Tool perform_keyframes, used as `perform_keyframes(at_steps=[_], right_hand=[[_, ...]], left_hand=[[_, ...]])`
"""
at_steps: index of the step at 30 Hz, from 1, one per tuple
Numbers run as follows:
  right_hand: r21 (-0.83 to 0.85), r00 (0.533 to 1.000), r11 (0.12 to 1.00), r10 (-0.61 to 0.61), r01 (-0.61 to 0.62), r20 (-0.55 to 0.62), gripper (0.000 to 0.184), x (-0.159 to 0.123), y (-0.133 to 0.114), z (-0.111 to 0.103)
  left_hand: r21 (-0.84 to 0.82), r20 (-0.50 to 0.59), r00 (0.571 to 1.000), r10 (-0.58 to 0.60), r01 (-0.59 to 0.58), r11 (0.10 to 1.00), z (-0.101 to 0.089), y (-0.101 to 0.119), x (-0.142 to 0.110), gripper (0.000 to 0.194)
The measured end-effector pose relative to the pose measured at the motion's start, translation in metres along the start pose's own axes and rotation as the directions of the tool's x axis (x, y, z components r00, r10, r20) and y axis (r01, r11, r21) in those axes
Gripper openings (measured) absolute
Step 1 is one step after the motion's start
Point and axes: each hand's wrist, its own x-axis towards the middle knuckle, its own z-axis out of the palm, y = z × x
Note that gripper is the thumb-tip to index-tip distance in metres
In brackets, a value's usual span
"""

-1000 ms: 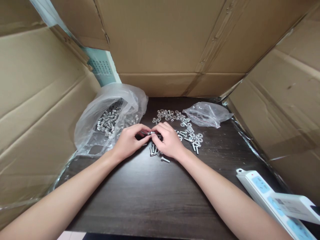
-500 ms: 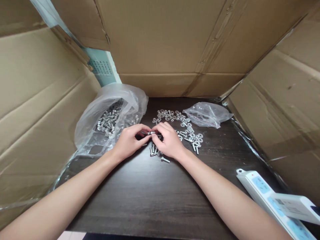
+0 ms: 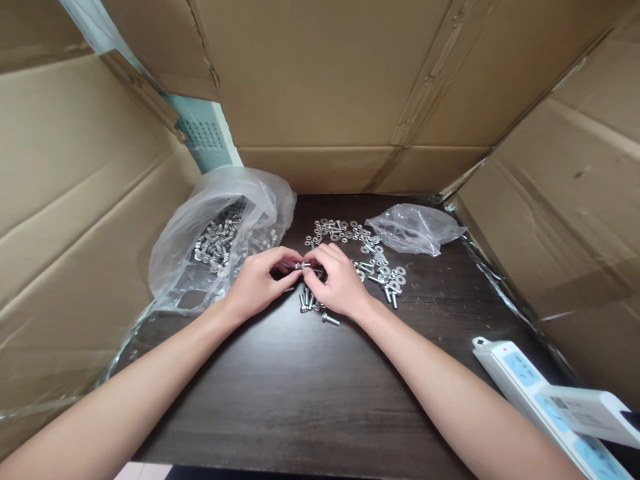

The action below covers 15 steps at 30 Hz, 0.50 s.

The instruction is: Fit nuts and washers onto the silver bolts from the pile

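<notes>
Between the fingertips of both hands lies a small silver bolt [image 3: 303, 265], level, with what looks like a nut or washer on its shank. My left hand [image 3: 261, 280] pinches it at its left end. From the other side, my right hand [image 3: 336, 277] closes thumb and finger on the same bolt. Just below the hands, a few loose bolts [image 3: 307, 301] lie on the dark table [image 3: 280, 400], one single bolt [image 3: 331, 319] apart from them. Beyond the right hand, washers [image 3: 399, 275], nuts and bolts are scattered in a loose arc.
At the left stands an open clear plastic bag [image 3: 167, 260] with many bolts [image 3: 219, 243] inside. A flat clear bag [image 3: 417, 230] lies at the back right. A white power strip [image 3: 493, 353] with a plugged-in adapter [image 3: 590, 413] sits front right. Cardboard walls [image 3: 340, 87] enclose the table.
Almost nothing differs. Both hands stay in the same place around the bolt, with at most a tiny shift of the fingertips.
</notes>
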Motion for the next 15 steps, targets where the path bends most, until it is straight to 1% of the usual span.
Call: perform_keyframes(at_steps=[7,15], right_hand=[[0.003,1.000,1.000,0.022,-0.022,-0.008,0.007,-0.0001,-0.0004,-0.0004],[0.002,1.000,1.000,0.018,-0.018,-0.002,0.010,0.0001,-0.0005,-0.0010]], left_hand=[[0.007,0.001,1.000,-0.004,0.004,1.000,-0.0008,0.0004,0.0004,0.015],[-0.010,0.012,1.000,-0.012,0.012,1.000,-0.0006,0.0008,0.0001,0.017]])
